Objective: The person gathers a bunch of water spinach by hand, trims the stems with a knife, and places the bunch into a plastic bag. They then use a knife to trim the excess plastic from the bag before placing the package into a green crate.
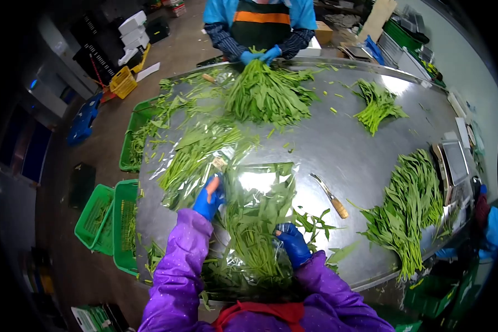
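A clear plastic bag of leafy green stalks [254, 221] lies in front of me on the metal table. My right hand [294, 244], in a blue glove, is curled closed at the bag's right edge. Along its upper left side, my left hand [210, 198] reaches forward with thumb and fingers apart; a bare patch shows through the blue glove near the thumb. Just beyond the left hand rests another clear bag of greens [196, 157] with a small label [220, 162]. A curved knife with a wooden handle [337, 207] lies to the right.
Across the metal table [315, 149], a person's gloved hands [260, 55] hold a large bunch of greens [271, 94]. Other bunches lie at right [406, 210] and far right [377, 105]. A scale [454, 163] stands at the right edge; green crates [126, 227] stand along the left.
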Available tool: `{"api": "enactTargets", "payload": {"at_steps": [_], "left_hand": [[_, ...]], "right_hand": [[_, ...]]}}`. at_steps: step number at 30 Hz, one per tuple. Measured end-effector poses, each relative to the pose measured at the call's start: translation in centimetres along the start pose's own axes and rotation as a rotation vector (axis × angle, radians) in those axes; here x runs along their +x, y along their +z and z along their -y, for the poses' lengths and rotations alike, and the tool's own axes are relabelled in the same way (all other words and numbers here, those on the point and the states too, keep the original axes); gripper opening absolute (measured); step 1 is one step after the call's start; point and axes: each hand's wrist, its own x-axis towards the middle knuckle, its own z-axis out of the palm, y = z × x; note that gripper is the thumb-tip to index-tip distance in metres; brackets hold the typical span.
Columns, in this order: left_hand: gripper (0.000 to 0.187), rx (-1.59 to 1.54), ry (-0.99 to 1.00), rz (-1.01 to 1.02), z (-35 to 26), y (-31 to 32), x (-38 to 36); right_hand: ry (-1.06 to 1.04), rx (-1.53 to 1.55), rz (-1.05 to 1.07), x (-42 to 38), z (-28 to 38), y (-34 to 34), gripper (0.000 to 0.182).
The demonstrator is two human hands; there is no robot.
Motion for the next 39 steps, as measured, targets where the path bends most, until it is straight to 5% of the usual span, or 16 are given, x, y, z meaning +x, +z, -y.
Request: {"api": "enactTargets", "payload": {"at_steps": [2,6,8,9,10,11,14,19,23,27,30,35,39], "left_hand": [[0.06,0.23,-0.032,-0.025,-0.6,4.3,-2.8],[0.082,0.32,0.302,-0.16,5.3,5.3,-3.5],[0.082,0.773,0.47,-0.17,5.1,6.7,-5.6],[0.081,0.912,0.548,-0.186,4.5,7.6,-6.5],[0.078,0.965,0.636,-0.165,4.5,8.2,-6.9],[0.076,0.997,0.694,-0.136,4.7,8.6,-7.0],[0.072,1.037,0.772,-0.1,5.4,9.5,-7.4],[0.073,1.212,0.696,-0.118,5.7,10.8,-10.9],[0.074,1.182,0.707,-0.024,6.1,11.3,-14.2],[0.074,1.225,0.581,0.15,5.9,13.1,-17.9],[0.064,1.313,0.583,0.19,7.7,13.1,-18.7],[0.019,1.24,0.622,0.174,8.5,12.5,-18.5],[0.022,1.286,0.627,0.223,8.7,11.8,-18.4]], "right_hand": [[-0.022,-0.042,-0.048,1.1,-1.7,-1.8,0.012],[-0.024,-0.104,-0.087,0.1,0.7,-1.6,0.013],[-0.055,-0.235,-0.086,-0.5,2.7,-2.4,0.014],[-0.313,-0.343,-0.145,0.8,2.0,-4.9,0.013],[-0.202,-0.286,-0.266,0.7,4.2,-5.8,0.012],[-0.504,-0.318,-0.379,1.9,4.6,-7.1,0.016],[-0.917,-1.309,-0.663,3.0,10.0,-11.1,0.032],[-0.449,-1.676,-0.566,4.8,9.9,-13.8,0.029],[-0.543,-1.336,-0.608,6.3,7.9,-16.7,0.024],[-0.284,-0.846,-0.442,4.3,9.2,-15.2,0.021],[-0.39,-0.851,-0.327,2.8,8.7,-13.8,0.022],[-0.444,-1.029,-0.239,-0.3,10.3,-10.7,0.021],[-0.501,-1.089,-0.064,-1.5,11.2,-10.7,0.024]]}}
